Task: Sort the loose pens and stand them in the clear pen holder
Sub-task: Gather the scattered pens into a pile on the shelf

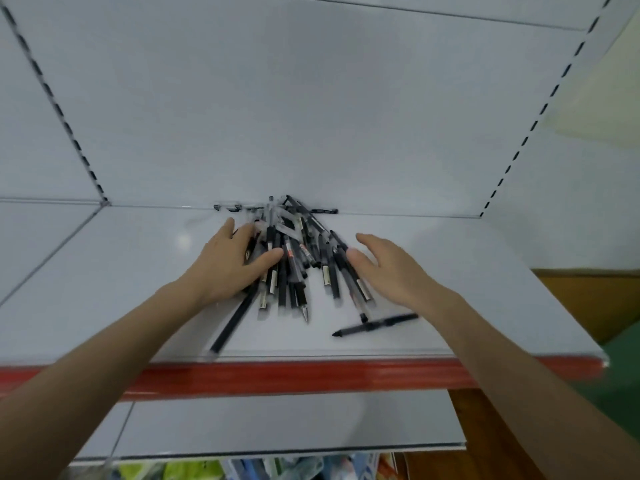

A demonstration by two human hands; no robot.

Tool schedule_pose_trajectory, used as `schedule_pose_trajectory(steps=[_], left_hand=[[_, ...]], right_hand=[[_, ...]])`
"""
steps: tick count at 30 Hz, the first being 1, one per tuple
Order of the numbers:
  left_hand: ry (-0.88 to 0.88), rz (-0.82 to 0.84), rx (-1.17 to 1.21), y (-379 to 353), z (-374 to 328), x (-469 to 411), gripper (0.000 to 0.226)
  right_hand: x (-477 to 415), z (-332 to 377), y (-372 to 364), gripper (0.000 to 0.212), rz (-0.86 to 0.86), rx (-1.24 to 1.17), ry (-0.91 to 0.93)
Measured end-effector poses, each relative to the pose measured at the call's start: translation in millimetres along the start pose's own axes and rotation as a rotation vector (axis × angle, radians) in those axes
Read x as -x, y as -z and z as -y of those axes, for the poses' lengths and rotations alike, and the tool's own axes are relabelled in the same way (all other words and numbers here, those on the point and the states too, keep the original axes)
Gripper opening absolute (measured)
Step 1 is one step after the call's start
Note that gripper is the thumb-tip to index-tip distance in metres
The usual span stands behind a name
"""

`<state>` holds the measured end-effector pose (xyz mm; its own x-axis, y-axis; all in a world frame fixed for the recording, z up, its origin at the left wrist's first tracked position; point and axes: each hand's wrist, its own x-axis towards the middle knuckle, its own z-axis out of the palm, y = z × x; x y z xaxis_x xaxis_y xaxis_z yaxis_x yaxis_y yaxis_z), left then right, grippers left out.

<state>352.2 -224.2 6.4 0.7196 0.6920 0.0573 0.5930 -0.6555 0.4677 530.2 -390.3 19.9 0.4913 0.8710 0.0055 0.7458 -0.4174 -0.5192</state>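
A heap of several black and clear pens (294, 258) lies in the middle of a white shelf (121, 271), reaching back to the rear panel. My left hand (235, 261) lies flat on the left side of the heap, fingers straight and touching the pens. My right hand (384, 268) sits at the heap's right side, fingers straight, thumb against the pens. One black pen (375, 324) lies apart near the front, and a long black pen (235, 320) sticks out toward the front edge. No clear pen holder is in view.
The shelf has a red front strip (311, 372) and white perforated uprights at both back corners. A lower white shelf (277, 427) sits below, with colourful packaged goods (242, 469) under it. Brown wood (588, 299) stands at the right.
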Motion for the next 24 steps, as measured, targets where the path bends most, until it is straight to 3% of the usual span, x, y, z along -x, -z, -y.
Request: schedule_pose_trajectory(steps=[3,7,12,16,20,24], left_hand=[[0.030,-0.040,-0.139,9.6,21.0,25.5,0.101],[0.023,0.078,-0.243,8.2,37.4,50.5,0.113],[-0.069,0.072,-0.242,-5.8,16.3,37.9,0.117],[-0.022,0.102,-0.140,-14.1,-2.2,24.6,0.108],[-0.059,0.058,-0.039,-10.9,-9.8,23.4,0.093],[-0.143,-0.048,-0.102,-6.1,-6.0,30.4,0.085]], right_hand=[[29.6,-15.0,4.8,0.070,0.047,0.045,-0.031],[50.2,-20.7,-2.6,0.093,0.245,0.196,-0.016],[27.6,-14.2,-19.7,0.114,0.184,0.386,0.102],[3.2,8.5,-32.0,0.080,0.179,0.374,0.070],[-0.5,11.1,-10.9,0.066,0.176,0.171,0.161],[30.1,7.7,33.1,0.018,0.387,0.082,0.136]])
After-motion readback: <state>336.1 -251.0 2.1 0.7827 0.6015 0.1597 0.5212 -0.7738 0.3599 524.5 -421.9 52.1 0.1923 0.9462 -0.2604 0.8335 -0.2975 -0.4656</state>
